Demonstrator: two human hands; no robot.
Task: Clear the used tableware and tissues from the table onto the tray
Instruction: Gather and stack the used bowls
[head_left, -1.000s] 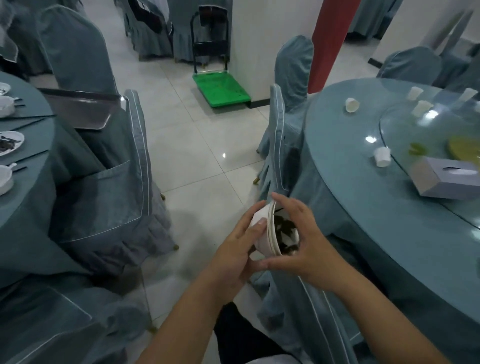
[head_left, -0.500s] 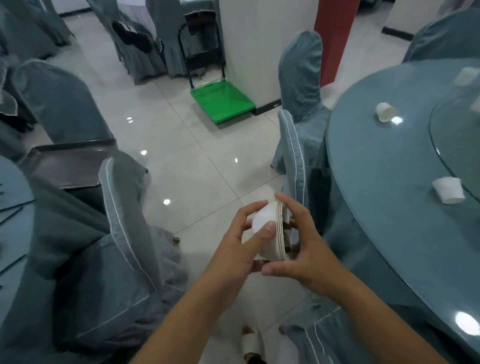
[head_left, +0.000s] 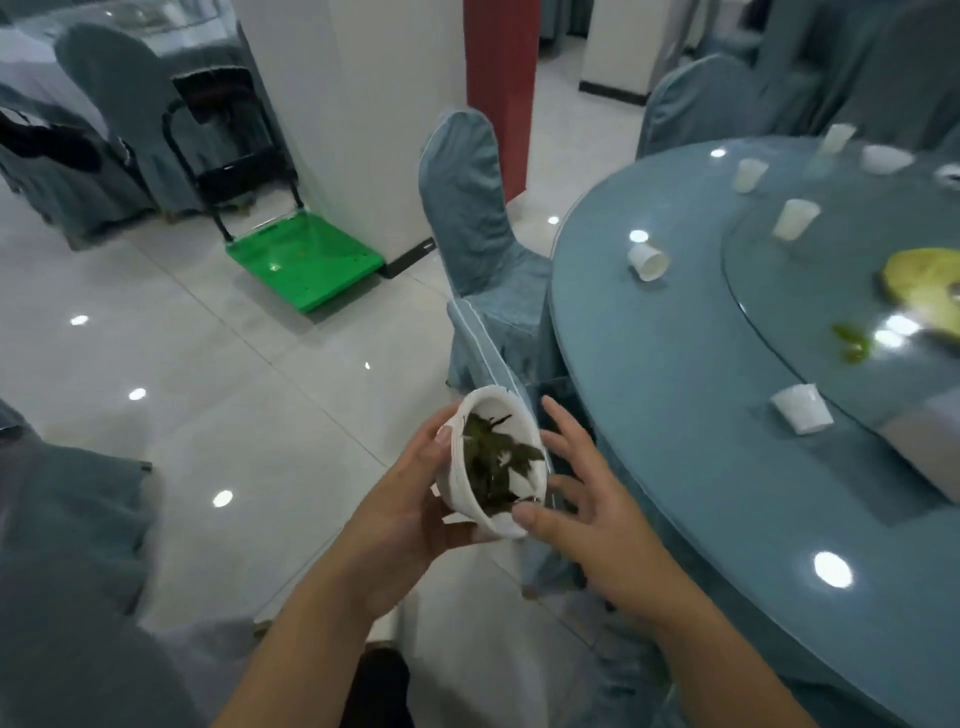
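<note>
Left hand (head_left: 410, 499) clasps the bowl (head_left: 493, 462) by its wall; I judge it stiff, slick, breakable. Right hand (head_left: 587, 499) beside it, fingers (head_left: 566, 426) spread.

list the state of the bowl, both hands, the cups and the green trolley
bowl, tilted, in the air, dark leaves inside
left hand, grips the bowl
right hand, open, fingers spread beside the bowl
leftmost cup, lying on its side
far cup, upright on the turntable
green trolley, handle raised
</note>
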